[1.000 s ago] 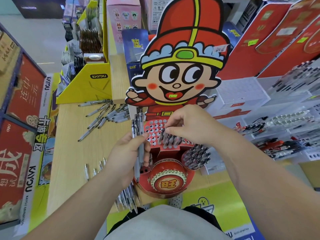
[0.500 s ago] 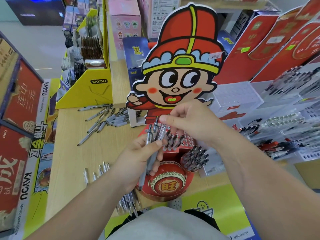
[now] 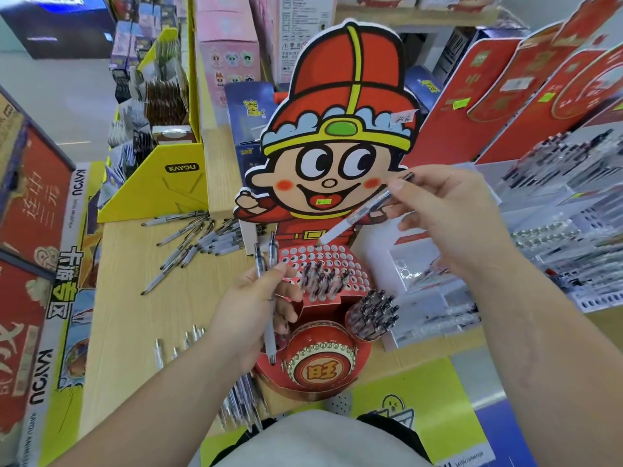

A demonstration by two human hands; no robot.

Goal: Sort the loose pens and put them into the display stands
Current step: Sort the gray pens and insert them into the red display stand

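Note:
A red cartoon-figure display stand (image 3: 340, 136) stands in front of me, with a perforated pen rack (image 3: 354, 264) holding several pens (image 3: 323, 279) and a side cup of pens (image 3: 371, 313). My left hand (image 3: 249, 311) grips two pens (image 3: 266, 264) upright beside the rack. My right hand (image 3: 448, 214) pinches one white pen (image 3: 357, 214) slanted, its tip just above the rack's top rows. Loose pens (image 3: 192, 241) lie scattered on the wooden tabletop (image 3: 124, 298) to the left.
A yellow KAYOU display box (image 3: 161, 183) stands at the back left. More pens (image 3: 175, 345) lie near the table's front edge. Clear pen trays (image 3: 556, 237) and red boxes (image 3: 505, 96) crowd the right side. Red poster panels (image 3: 30, 214) line the left.
My right hand has pulled one pen out of the bundle in my left hand and raised it to the right, slanting it over the rack. Two pens stay in my left hand.

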